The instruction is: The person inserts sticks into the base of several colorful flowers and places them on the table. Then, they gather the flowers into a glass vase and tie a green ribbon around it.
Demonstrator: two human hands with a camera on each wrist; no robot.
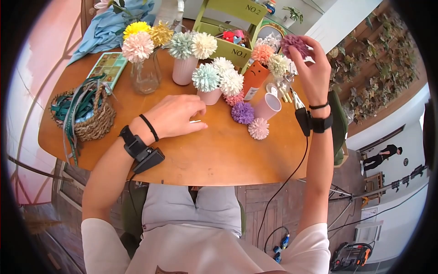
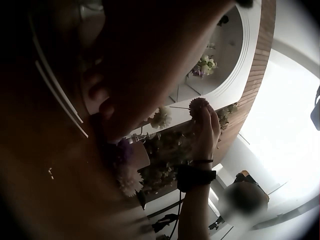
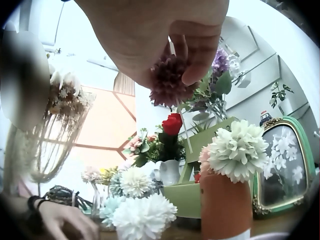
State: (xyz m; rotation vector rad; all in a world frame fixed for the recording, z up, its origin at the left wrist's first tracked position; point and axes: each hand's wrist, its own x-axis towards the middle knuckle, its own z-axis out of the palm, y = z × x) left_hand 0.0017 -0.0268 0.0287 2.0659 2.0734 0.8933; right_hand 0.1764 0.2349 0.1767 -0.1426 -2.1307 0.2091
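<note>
My right hand [image 1: 315,73] is raised over the table's right side, its thumb and fingers pinching a dusky purple pompom flower [image 1: 294,44]. In the right wrist view a thin pale stem hangs below that flower [image 3: 170,82]. An orange cup [image 1: 254,80] with a frowning face holds orange and cream pompoms [image 1: 278,65] just left of this hand. My left hand [image 1: 175,114] rests on the tabletop, fingers loosely bent; a small white thing [image 1: 195,121] shows between thumb and fingers, whether held I cannot tell. The left wrist view is dark around these fingers.
A pink cup [image 1: 268,106] tilts beside purple [image 1: 242,112] and pale pink pompoms [image 1: 258,129]. Pompoms fill two pink vases and a glass vase [image 1: 146,75]. A wicker basket [image 1: 98,118] of ribbons stands left, a green shelf [image 1: 228,50] behind. Cables hang from both wrist cameras.
</note>
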